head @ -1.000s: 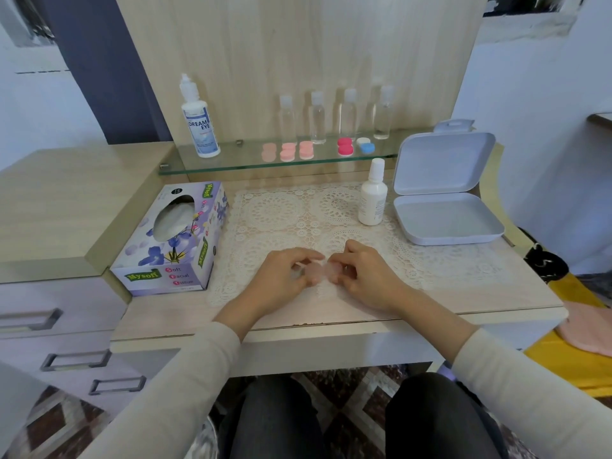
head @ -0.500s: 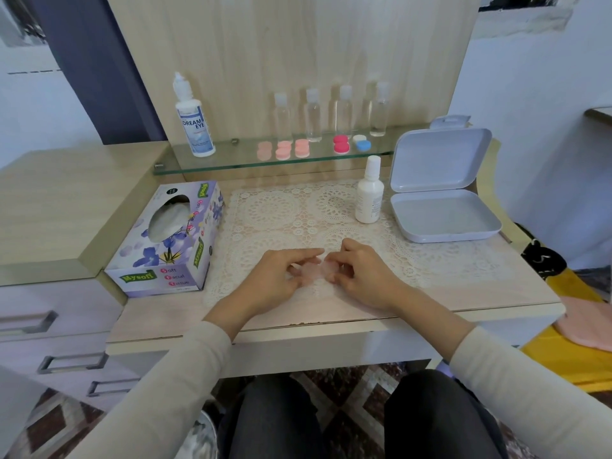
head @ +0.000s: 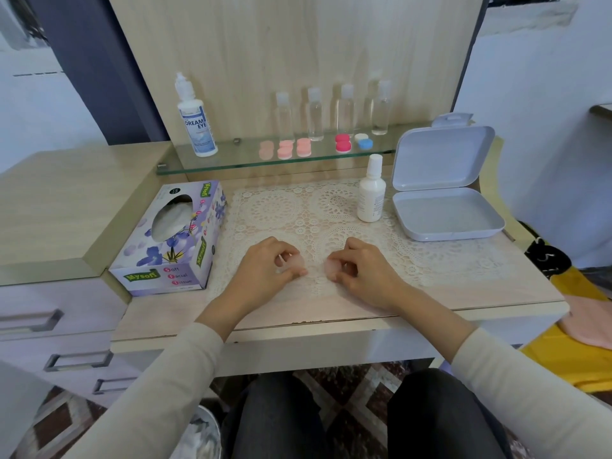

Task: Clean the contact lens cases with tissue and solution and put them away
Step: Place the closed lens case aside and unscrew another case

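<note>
Low over the lace mat (head: 331,207), my left hand (head: 270,266) pinches a pale pink round piece (head: 294,262) of a contact lens case. A hand's width to the right, my right hand (head: 361,270) pinches another pale pink round piece (head: 332,267). More lens cases lie on the glass shelf (head: 231,162): pink ones (head: 285,149), a red one (head: 343,143), a white and blue one (head: 363,140). A white solution bottle (head: 371,190) stands on the mat. The tissue box (head: 172,236) sits at the left. An open grey box (head: 443,200) stands at the right.
A large Dream Eye bottle (head: 195,120) and several clear small bottles (head: 314,114) stand on the shelf. Drawers (head: 49,326) are at the lower left, below a raised wooden counter (head: 66,200). A yellow and pink cloth (head: 583,332) lies beyond the table's right edge.
My hands held the pink case together at the centre; they have now moved apart, each holding one pink piece.
</note>
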A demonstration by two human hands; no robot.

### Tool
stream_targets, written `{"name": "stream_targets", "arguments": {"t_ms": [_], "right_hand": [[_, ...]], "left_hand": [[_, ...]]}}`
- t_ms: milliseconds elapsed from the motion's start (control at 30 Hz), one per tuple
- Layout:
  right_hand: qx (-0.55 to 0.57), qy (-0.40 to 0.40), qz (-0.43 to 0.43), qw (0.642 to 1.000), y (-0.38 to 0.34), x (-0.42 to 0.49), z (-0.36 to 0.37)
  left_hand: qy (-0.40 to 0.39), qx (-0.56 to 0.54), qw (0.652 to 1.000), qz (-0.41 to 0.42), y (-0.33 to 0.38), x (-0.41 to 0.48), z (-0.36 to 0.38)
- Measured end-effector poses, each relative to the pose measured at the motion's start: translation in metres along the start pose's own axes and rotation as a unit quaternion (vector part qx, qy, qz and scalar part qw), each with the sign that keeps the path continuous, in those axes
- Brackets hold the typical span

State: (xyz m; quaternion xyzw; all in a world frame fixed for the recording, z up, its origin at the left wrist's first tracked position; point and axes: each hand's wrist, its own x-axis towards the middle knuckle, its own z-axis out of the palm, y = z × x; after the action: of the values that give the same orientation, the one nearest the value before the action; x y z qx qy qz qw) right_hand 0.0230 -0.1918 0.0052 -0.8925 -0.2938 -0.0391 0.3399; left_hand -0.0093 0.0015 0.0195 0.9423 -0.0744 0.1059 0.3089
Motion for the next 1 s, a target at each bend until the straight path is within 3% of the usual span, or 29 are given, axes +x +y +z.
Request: {"name": "stream_targets", "arguments": {"t_ms": [200, 1000], "right_hand": [[-0.004, -0.002, 0.008, 1.0, -0.002, 0.0, 0.0], [-0.054, -0.056, 0.064, 0.995, -0.015, 0.017, -0.014]], "left_hand": [[0.005, -0.011, 1.0, -0.028, -0.012, -0.01, -0.004], [0.024, -0.038, 0.999, -0.012, 0.001, -0.003, 0.03]]}}
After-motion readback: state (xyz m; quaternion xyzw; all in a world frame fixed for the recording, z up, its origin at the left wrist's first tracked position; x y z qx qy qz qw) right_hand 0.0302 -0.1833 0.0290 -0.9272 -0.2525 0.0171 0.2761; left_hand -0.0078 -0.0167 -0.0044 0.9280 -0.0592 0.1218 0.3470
